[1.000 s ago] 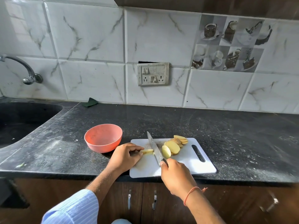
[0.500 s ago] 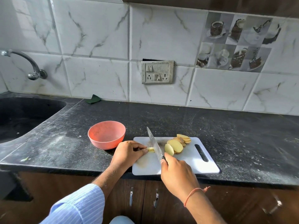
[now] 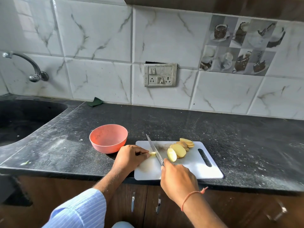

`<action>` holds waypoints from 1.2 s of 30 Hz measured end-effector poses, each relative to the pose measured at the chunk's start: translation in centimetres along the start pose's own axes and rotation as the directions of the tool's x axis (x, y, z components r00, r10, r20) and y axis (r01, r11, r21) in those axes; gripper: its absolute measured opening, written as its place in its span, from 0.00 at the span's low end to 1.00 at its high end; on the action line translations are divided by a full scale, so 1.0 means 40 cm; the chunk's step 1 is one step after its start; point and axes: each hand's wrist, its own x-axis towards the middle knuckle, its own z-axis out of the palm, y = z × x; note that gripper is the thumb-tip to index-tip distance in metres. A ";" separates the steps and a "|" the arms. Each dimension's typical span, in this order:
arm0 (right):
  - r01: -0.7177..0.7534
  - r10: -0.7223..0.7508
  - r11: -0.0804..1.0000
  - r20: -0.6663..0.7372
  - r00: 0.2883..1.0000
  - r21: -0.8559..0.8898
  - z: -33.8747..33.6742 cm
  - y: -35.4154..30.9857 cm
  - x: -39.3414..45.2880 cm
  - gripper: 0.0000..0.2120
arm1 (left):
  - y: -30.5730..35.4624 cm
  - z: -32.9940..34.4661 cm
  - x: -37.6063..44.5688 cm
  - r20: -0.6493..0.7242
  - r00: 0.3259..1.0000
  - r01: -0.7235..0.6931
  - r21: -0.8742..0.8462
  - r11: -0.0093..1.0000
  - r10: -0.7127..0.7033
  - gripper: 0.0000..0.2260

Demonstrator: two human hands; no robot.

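Potato slicing, lower centre.
One round salmon-pink plastic bowl [image 3: 108, 138] sits left; beside it the left hand [image 3: 130, 156] pinches a small pale-yellow potato stub [image 3: 152, 154] (mostly hidden in the pinch) on the white plastic cutting board [image 3: 212, 171]. The right hand [image 3: 178, 180] grips one steel kitchen knife [image 3: 154, 149], handle hidden. Farther right, overlapping yellow potato slices [image 3: 180, 149] resist counting.

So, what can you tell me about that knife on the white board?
The knife has a long, narrow blade that looks like steel, grey and shiny, tapering to a point aimed away toward the wall. Its handle is hidden inside the right hand, which grips it. The blade stands edge down over the white cutting board, right against the small potato end piece that the left hand pinches. Cut slices lie to its right.
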 end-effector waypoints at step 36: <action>-0.024 0.024 0.997 0.004 1.000 0.071 0.007 0.005 -0.004 0.20 | -0.007 0.000 -0.010 -0.024 0.998 0.061 -0.039 0.997 -0.062 0.06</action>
